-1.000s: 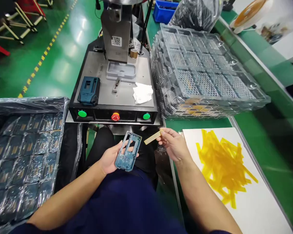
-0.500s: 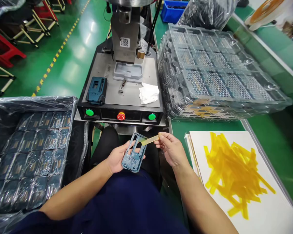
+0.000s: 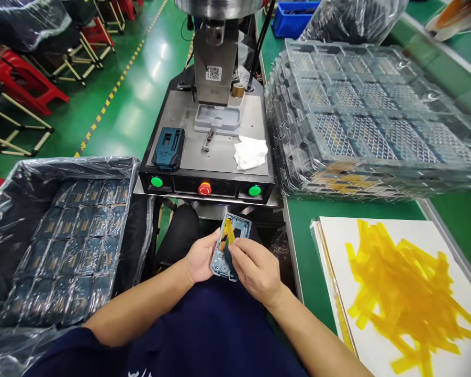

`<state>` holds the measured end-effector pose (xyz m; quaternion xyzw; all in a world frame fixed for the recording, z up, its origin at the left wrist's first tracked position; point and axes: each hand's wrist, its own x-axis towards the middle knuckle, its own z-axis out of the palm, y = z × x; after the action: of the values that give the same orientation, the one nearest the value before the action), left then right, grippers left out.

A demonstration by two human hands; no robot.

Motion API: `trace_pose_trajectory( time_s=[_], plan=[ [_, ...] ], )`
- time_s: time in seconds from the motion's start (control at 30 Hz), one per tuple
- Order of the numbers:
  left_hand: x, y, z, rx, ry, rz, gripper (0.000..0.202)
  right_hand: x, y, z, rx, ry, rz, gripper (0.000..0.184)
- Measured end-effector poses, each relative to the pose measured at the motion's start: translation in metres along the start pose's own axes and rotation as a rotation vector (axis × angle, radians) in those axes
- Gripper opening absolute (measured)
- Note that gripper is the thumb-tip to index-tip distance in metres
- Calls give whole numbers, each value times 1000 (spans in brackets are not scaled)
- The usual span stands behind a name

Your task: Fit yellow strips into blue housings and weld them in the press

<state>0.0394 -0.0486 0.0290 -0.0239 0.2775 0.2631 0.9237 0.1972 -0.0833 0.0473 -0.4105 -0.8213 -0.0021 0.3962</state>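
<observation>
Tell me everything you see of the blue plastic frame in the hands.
The blue plastic frame is a rectangular piece with openings and round holes at its near end. It is tilted over the lap; the left hand grips its left edge. The right hand covers its right side, pressing a yellow tape strip onto it.

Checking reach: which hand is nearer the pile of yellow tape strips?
Right. The right hand, pressing one strip, is left of the yellow tape pile; the left hand is farther left, holding the blue frame.
</observation>
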Motion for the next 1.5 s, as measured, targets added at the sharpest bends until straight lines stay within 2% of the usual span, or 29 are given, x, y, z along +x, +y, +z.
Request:
trace_pose_trajectory(
  time_s=[0.17, 0.57, 0.7, 0.83, 1.1, 1.2, 1.3, 1.4, 1.5],
  plan=[
    [-2, 1, 1, -13, 35, 14, 50, -5, -7, 8, -25, -72, 6, 19],
    [2, -4, -3, -25, 24, 69, 54, -5, -12, 14, -44, -111, -10, 20],
    [0, -5, -3, -29, 42, 72, 53, -2, -14, 17, -36, -127, 54, 19],
    [-1, -5, -1, -49, 65, 53, 51, 1, -16, 17, -3, -187, 140, 22],
    [-1, -3, -2, -197, 68, 16, 46, 3, -12, 16, -23, -334, 143, 18],
    [-1, -1, -4, -145, 84, 126, 38, 3, -14, 11, 23, -292, 183, 28],
    [-2, 1, -4, -86, 74, 234, 34, 4, -17, 5, 13, -221, 316, 47],
    [-2, 3, -2, -66, 41, 278, 31, 8, -17, 4, -23, -248, 423, 68],
    [-3, 4, -1, -20, -51, 356, 32, 12, -14, 9, -29, -287, 415, 73]
  ],
)
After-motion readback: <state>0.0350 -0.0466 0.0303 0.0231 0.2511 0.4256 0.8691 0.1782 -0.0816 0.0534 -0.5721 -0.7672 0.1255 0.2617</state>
